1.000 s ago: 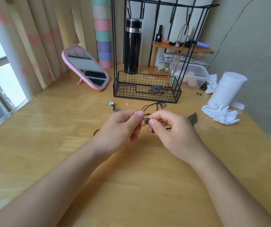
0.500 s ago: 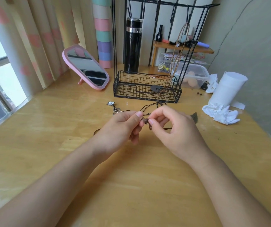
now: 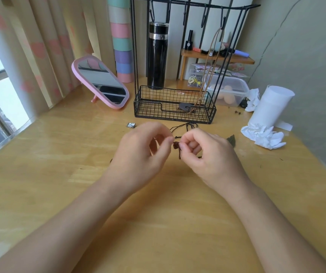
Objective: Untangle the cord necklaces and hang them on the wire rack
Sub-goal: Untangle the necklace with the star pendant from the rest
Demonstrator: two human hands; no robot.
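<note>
Just above the wooden table my left hand (image 3: 144,152) and my right hand (image 3: 207,152) meet fingertip to fingertip. Between them sits a small brown knot of dark cord necklaces (image 3: 176,145); my right hand pinches it, and my left hand pinches a thin cord beside it. More black cord loops (image 3: 189,126) lie on the table behind my hands. The black wire rack (image 3: 175,104) stands further back, with a tan cord necklace (image 3: 210,62) hanging from one top hook and its dark pendant (image 3: 184,106) resting in the basket.
A pink mirror (image 3: 101,82) leans at the back left. A black flask (image 3: 157,56) stands behind the rack. A white paper roll (image 3: 270,105) and crumpled tissues (image 3: 262,135) lie at right. A small metal charm (image 3: 131,125) and a dark leaf pendant (image 3: 231,139) rest on the table.
My hands have drawn slightly apart, so the brown knot and a short cord tail now show between my fingertips. My left fingers have loosened and spread a little.
</note>
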